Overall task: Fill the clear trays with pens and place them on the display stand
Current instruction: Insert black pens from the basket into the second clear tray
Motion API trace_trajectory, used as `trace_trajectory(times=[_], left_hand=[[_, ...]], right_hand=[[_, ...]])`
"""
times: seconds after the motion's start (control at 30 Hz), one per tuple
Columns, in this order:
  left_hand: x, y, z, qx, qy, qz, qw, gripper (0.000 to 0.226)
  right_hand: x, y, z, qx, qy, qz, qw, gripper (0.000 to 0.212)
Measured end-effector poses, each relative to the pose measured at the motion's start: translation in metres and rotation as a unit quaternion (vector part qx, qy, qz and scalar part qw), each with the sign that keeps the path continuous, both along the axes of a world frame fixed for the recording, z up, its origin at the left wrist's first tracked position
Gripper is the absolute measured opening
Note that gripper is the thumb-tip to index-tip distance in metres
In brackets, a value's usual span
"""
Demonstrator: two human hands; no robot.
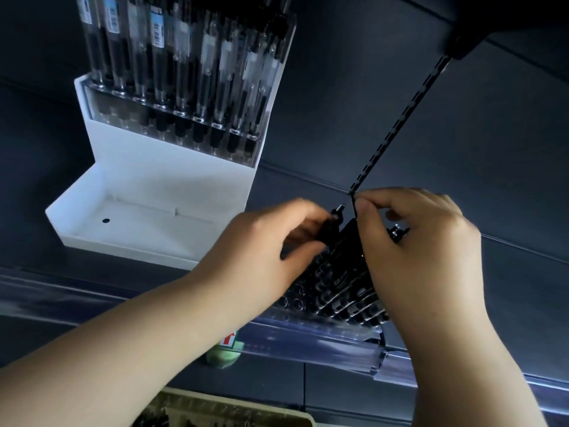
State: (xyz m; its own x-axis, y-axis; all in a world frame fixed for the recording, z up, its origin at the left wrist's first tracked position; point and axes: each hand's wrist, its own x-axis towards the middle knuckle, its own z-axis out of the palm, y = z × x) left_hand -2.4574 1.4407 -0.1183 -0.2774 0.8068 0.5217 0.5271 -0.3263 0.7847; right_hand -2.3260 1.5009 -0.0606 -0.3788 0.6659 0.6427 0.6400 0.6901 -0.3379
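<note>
Two hands meet at one clear tray [295, 303] of black pens [348, 291]: left hand [268, 251] pinches one pen [331, 229], right hand [421, 241] grips the tray's top. At ten o'clock, one white stand [147, 186] holds one full tray [191, 72].

Dim wall of dark grey panels [462, 167].
A black slotted upright [400, 118] ran diagonally across them, a dark shelf [511, 16] at its top end, a clear plastic rail [308, 346] below its lower end, a beige basket [243, 409] lower still.

Black slotted rail [400, 124] climbing the dark wall panel [492, 143], clear shelf-edge strip [308, 345] below, beige basket [246, 406] at the bottom
</note>
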Motion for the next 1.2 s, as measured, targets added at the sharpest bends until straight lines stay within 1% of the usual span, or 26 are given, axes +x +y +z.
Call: trace_trajectory(times=[0.03, 0.13, 0.2, 0.53, 0.8, 0.9, 1.07, 1.2], left_hand=[[0.001, 0.001, -0.002, -0.010, 0.016, 0.000, 1.000, 0.039], [0.003, 0.005, -0.007, -0.024, 0.041, 0.019, 0.999, 0.022], [0.003, 0.007, -0.008, -0.029, 0.059, 0.030, 0.997, 0.017], [0.005, 0.010, -0.008, -0.049, 0.112, 0.059, 0.991, 0.011], [0.008, 0.011, -0.012, -0.063, 0.164, 0.067, 0.982, 0.018], [0.009, 0.012, -0.015, -0.062, 0.167, 0.071, 0.981, 0.019], [0.006, 0.012, -0.015, -0.059, 0.168, 0.091, 0.980, 0.020], [0.002, 0.001, -0.012, -0.070, 0.194, 0.100, 0.973, 0.030]], right_hand=[[0.000, 0.000, 0.000, -0.002, 0.001, -0.001, 1.000, 0.014], [0.002, 0.001, -0.001, -0.009, 0.003, 0.002, 1.000, 0.013], [0.003, 0.001, -0.001, -0.010, 0.001, 0.005, 1.000, 0.013], [0.005, -0.001, -0.005, -0.017, -0.013, 0.010, 1.000, 0.009], [0.006, 0.000, -0.006, -0.008, -0.013, 0.016, 1.000, 0.012], [0.006, 0.000, -0.005, -0.006, -0.014, 0.019, 1.000, 0.017], [0.006, -0.001, -0.001, 0.002, -0.007, 0.024, 1.000, 0.017], [0.006, -0.012, 0.003, 0.027, -0.008, 0.049, 0.998, 0.014]])
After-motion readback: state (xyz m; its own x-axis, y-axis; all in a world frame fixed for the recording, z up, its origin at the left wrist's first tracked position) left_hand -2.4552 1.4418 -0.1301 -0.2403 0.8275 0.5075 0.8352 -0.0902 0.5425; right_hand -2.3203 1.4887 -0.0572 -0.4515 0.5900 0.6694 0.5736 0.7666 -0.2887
